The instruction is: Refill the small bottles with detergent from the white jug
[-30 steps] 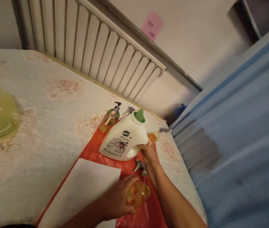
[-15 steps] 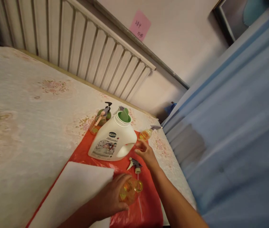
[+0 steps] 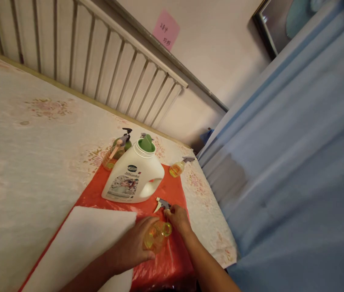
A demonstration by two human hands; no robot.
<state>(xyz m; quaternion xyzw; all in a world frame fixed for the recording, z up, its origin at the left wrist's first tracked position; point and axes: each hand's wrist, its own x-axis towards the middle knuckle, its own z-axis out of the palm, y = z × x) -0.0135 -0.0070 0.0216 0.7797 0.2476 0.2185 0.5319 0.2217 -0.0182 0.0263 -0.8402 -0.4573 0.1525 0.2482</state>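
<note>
My left hand (image 3: 135,245) is wrapped round a small clear bottle (image 3: 156,237) of yellow liquid, tilted, its open mouth facing right. The fingers of my right hand (image 3: 178,219) are closed at the collar of a grey and white trigger spray head (image 3: 163,205) on the red plastic sheet. Just beyond stands a white detergent jug (image 3: 135,174) with an open neck and a green pour spout (image 3: 147,142). The spray head's dip tube is hidden by my hand and the bottle.
A yellow spray bottle (image 3: 177,168) stands behind to the right. Bottles with sprayer and pump tops (image 3: 115,150) cluster left of the jug. A white cloth (image 3: 99,231) lies on the red sheet (image 3: 156,267). A blue curtain (image 3: 275,162) hangs at right, a radiator (image 3: 99,56) behind.
My right hand has come down from beside the jug's handle to the spray head and closed on it. The left hand still holds the bottle. The view has shifted slightly right.
</note>
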